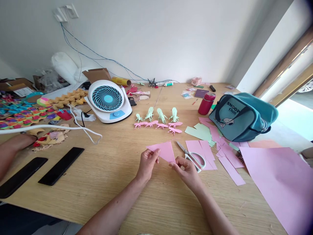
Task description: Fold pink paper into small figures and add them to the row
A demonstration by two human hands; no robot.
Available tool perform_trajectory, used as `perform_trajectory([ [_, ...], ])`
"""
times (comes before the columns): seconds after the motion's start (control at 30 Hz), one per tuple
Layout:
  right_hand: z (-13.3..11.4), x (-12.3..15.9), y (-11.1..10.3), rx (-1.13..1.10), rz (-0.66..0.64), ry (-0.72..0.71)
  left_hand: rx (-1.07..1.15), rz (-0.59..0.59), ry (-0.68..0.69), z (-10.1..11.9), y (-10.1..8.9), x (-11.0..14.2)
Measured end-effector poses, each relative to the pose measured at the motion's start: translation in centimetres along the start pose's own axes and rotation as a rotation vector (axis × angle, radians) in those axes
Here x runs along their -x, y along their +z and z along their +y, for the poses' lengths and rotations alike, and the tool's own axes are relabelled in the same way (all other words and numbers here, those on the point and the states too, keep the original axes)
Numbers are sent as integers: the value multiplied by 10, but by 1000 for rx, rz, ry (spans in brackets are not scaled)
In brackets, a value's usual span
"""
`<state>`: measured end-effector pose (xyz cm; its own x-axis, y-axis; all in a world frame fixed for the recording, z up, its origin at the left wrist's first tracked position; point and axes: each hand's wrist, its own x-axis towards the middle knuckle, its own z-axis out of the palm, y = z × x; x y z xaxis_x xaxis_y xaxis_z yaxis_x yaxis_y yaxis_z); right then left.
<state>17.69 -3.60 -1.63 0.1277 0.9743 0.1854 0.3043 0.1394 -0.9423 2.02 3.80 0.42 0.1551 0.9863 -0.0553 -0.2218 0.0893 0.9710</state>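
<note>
A folded triangle of pink paper [164, 150] is held just above the wooden table, one corner pointing toward me. My left hand [147, 164] pinches its left side between thumb and fingers. At its lower right corner, the thumb and fingers of my right hand [187, 169] are closed on the same paper. White-handled scissors [193, 157] lie beside my right hand, partly on cut pink paper pieces [207, 153]. Beyond the triangle stand several folded green paper insects [161, 115], with a row of pink paper insects [162, 126] in front of them.
A white fan [109, 101] stands at the left back, near a white cable [85, 130]. Two black phones [61, 166] lie left. Another person's arm [14, 150] reaches in there. On the right are a red flask [207, 103], a teal bag [239, 117] and a large pink sheet [281, 176].
</note>
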Motion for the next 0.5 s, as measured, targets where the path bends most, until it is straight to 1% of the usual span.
perform_trajectory([
  [0.1, 2, 1, 2, 3, -43, -20, 25, 25, 6, 1, -3, -2],
  [0.2, 2, 0, 2, 11, -61, -12, 53, 29, 0, 2, -5, -4],
  [0.33, 0, -1, 0, 31, -47, 18, 80, 8, -7, 4, -7, -4],
  [0.5, -1, -1, -4, 52, -44, 8, 104, -37, -8, 5, -10, -6],
])
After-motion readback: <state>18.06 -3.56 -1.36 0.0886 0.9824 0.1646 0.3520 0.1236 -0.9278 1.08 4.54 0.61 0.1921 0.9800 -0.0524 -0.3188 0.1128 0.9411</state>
